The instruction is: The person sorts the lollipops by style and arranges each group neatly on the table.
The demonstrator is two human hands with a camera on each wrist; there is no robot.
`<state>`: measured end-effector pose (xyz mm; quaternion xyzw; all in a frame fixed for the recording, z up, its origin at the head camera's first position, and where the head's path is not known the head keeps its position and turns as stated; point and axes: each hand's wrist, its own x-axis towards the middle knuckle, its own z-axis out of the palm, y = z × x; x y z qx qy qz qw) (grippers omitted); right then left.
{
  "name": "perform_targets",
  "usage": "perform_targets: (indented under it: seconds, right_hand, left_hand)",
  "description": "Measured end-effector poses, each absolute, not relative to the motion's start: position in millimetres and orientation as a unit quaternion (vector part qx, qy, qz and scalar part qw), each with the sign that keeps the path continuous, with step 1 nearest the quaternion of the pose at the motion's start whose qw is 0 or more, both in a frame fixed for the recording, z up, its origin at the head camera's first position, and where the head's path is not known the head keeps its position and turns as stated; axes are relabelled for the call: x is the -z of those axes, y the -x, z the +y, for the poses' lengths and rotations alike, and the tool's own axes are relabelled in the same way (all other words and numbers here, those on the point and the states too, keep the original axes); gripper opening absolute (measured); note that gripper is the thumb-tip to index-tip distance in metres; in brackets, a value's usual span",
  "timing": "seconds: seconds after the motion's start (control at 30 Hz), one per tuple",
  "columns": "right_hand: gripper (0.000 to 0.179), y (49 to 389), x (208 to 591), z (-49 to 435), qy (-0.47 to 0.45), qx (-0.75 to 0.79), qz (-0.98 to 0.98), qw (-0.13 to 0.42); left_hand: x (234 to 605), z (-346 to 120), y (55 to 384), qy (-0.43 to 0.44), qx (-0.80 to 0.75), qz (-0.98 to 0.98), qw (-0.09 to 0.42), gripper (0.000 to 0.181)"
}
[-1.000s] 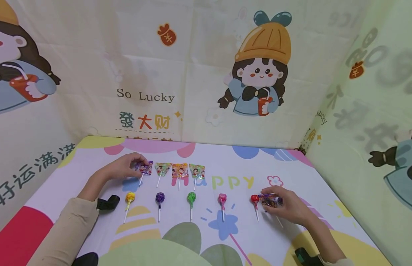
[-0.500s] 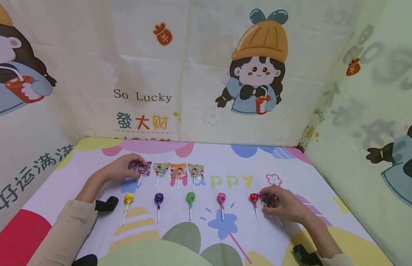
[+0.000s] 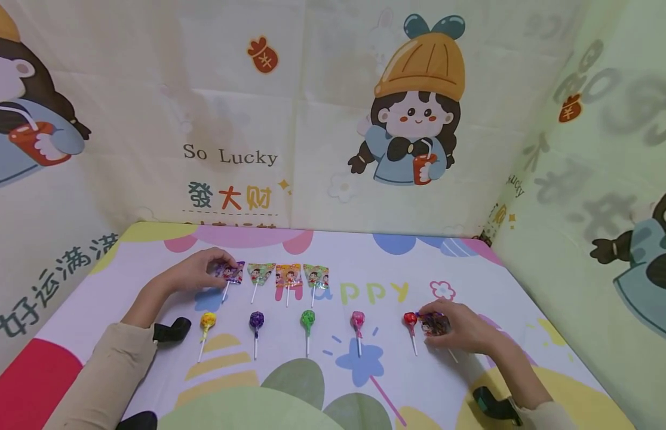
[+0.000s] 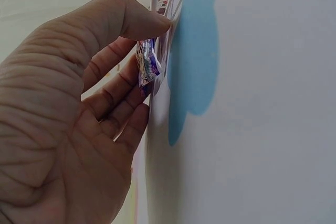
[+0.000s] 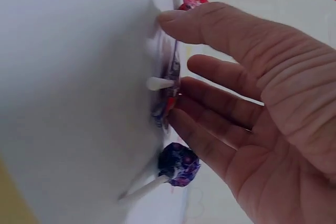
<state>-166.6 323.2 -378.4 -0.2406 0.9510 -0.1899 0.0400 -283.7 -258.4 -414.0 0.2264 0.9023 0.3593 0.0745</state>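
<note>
My left hand pinches a flat purple-wrapped lollipop at the left end of the back row. Seen from the left wrist, its shiny wrapper lies between thumb and fingers, close to the table. At the right end of the front row, my right hand holds another flat-wrapped lollipop, its stick partly hidden. A red lollipop lies just left of those fingers. In the right wrist view, a round purple lollipop lies beside the fingers; the hand hides it from the head view.
To the right of my left hand lie a green packet lollipop, an orange one and another green one. In front are yellow, purple, green and pink round lollipops. A printed cloth wall stands behind.
The head view has shifted slightly. My left hand keeps its place on the purple packet. My right hand has turned a little at its lollipop, with the fingers still around it.
</note>
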Motion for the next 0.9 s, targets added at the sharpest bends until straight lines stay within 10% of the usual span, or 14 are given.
perform_targets:
  seconds: [0.9]
  right_hand:
    - [0.038, 193.3, 359.8, 322.8, 0.214, 0.234, 0.933, 0.171]
  left_hand:
    - [413.7, -257.6, 283.7, -0.232, -0.345, 0.907, 0.061, 0.037]
